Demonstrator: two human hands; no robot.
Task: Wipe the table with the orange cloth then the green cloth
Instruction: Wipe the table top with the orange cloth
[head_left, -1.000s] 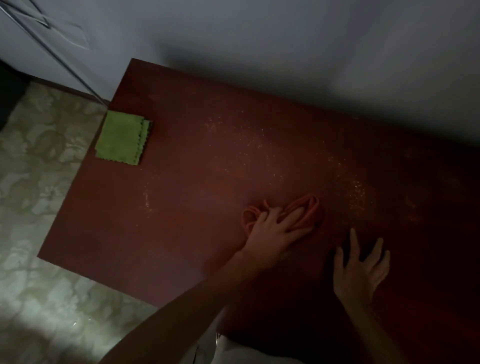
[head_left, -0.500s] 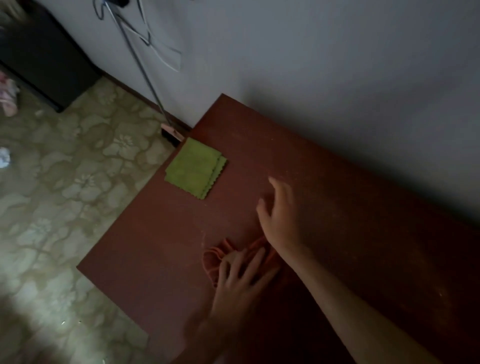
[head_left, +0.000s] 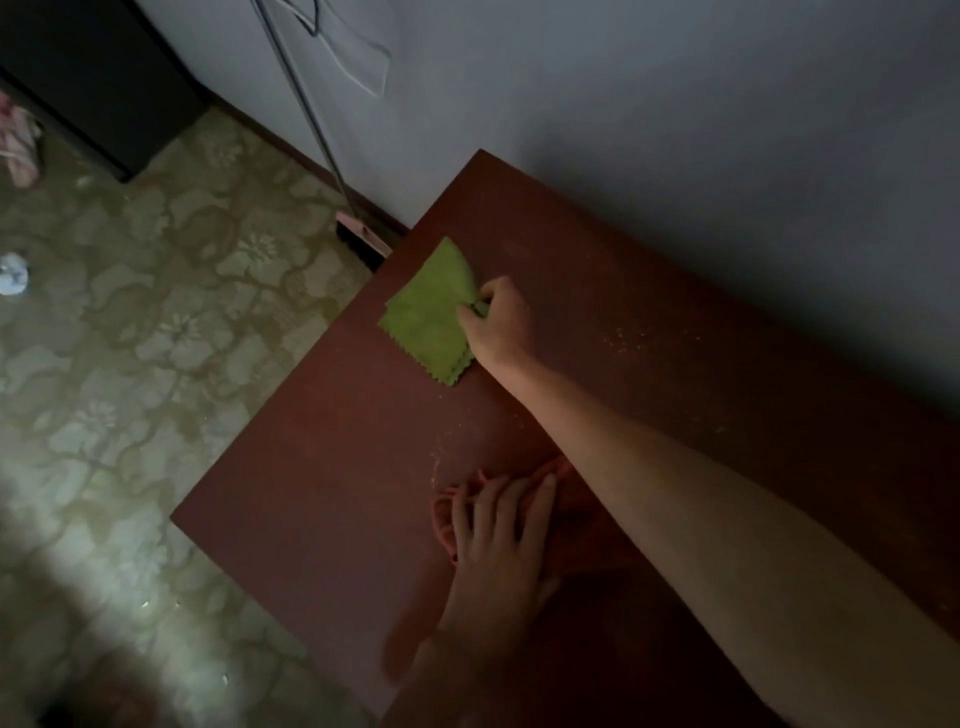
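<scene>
The left hand is lying nearest, fingers spread and pressing flat on the bunched orange cloth, which is peeking out beyond the fingertips and to the hand's left on the dark red counter. The right forearm is crossing just over that hand, reaching away toward the far corner. Pale crumbs are lying scattered between the two hands and out to the right of the right hand. Farther on, the right hand's fingers are curling closed, pinching the near edge of the folded green cloth, which is lying flat to the hand's left beside the counter's left edge. Beyond it, a broom head is resting on the patterned floor.
</scene>
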